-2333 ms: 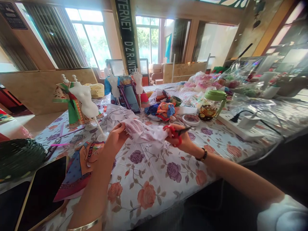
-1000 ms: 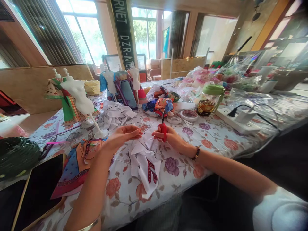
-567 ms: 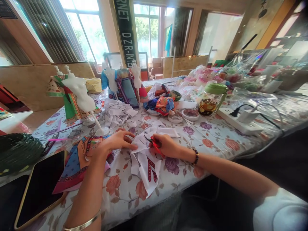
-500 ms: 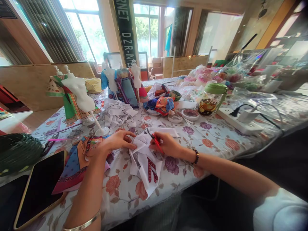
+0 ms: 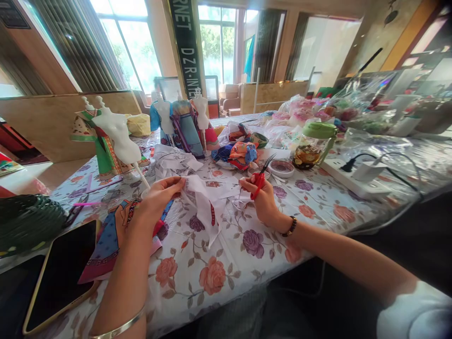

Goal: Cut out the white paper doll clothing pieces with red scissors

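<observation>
Pinched in my left hand (image 5: 163, 194) is the upper left end of a white fabric piece (image 5: 203, 200) with a dark red printed strip; it hangs just above the table. My right hand (image 5: 263, 200) is closed round red-handled scissors (image 5: 260, 182), their dark blades pointing up and away to the right. The right fingertips are beside the right end of the white material; whether they also pinch it I cannot tell. Under my left forearm lies a printed blue, orange and pink cloth (image 5: 109, 240).
Mannequin forms (image 5: 118, 134) stand at the back left, some dressed. White scraps (image 5: 174, 160), bundled colourful cloth (image 5: 240, 153), tape rolls (image 5: 281, 168), a green-lidded jar (image 5: 310, 146) and a power strip (image 5: 356, 179) lie beyond my hands. A phone (image 5: 61, 275) lies at left.
Both hands have moved apart, the right one outward to the right. The white fabric is lifted and stretched upward, and the scissors now point up, away from it.
</observation>
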`<control>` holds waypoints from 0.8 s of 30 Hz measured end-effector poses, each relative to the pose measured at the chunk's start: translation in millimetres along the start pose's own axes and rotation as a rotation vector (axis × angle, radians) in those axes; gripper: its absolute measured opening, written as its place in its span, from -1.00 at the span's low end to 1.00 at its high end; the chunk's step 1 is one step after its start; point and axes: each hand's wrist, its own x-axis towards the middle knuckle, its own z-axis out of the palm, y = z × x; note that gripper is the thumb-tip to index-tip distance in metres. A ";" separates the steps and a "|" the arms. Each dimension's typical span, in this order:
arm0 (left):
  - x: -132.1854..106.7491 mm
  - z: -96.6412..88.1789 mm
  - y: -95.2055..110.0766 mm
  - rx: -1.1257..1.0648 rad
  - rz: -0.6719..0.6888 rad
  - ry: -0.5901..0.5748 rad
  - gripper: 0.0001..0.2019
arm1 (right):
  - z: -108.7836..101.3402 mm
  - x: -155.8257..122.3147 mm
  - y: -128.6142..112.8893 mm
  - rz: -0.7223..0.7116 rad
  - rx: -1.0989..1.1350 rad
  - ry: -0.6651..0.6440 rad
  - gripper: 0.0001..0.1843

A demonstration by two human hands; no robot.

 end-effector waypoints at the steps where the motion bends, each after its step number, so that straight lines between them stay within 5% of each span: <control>1: 0.8 0.4 -0.2 -0.024 0.017 0.027 -0.64 | -0.4 1.3 0.4 -0.004 0.022 0.023 -0.59; 8: 4.7 2.5 4.3 -0.230 0.150 0.237 -0.84 | -0.1 5.2 -0.4 -0.062 0.109 0.117 -0.59; 12: 6.1 3.5 9.7 -0.380 0.207 0.251 -0.92 | -1.6 8.1 0.4 -0.080 0.107 0.128 -0.56; 18: 2.4 5.4 14.7 -0.453 0.218 0.126 -0.90 | -6.5 14.2 5.1 -0.044 0.023 0.092 -0.53; 24: -7.3 9.0 7.9 -0.323 0.189 -0.125 -0.87 | -0.7 3.3 -0.4 -0.030 -0.117 -0.094 -0.56</control>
